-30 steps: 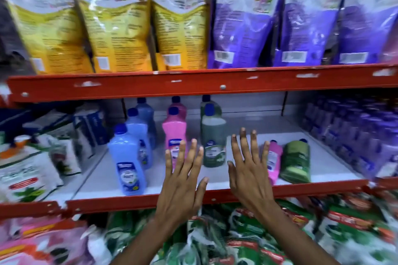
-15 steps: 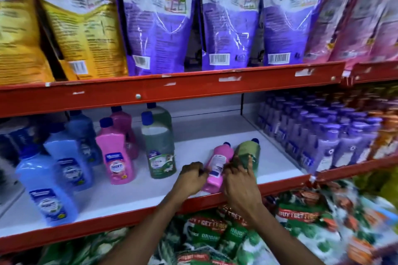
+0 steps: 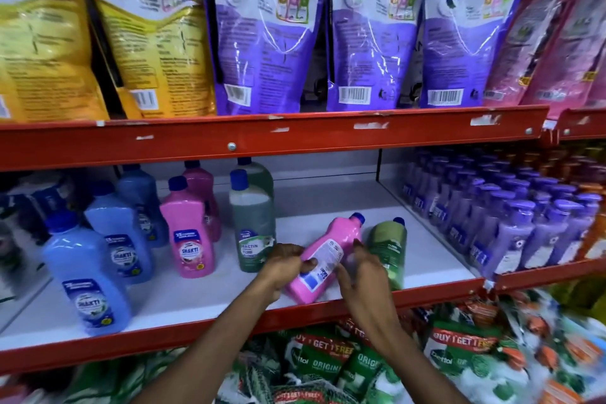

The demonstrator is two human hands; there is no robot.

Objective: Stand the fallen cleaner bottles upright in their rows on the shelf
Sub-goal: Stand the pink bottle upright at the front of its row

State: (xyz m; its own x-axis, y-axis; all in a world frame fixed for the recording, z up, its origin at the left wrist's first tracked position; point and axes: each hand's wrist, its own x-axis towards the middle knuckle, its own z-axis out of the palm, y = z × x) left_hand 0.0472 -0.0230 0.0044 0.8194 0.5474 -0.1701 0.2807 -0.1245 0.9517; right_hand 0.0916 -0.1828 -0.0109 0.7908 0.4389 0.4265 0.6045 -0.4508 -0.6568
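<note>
My left hand [image 3: 283, 267] and right hand [image 3: 362, 272] both grasp the pink bottle [image 3: 323, 256], one on each side. It lies tilted on the shelf [image 3: 196, 302], cap to the back right, and the green bottle [image 3: 388, 248] lies just beside it, under my right fingers. When I swing the pink one up, I think its base may slip on the smooth board, or my right wrist may push the green one so it rolls to the front edge. The standing green bottle [image 3: 252, 223] is near my left knuckles and could tip.
</note>
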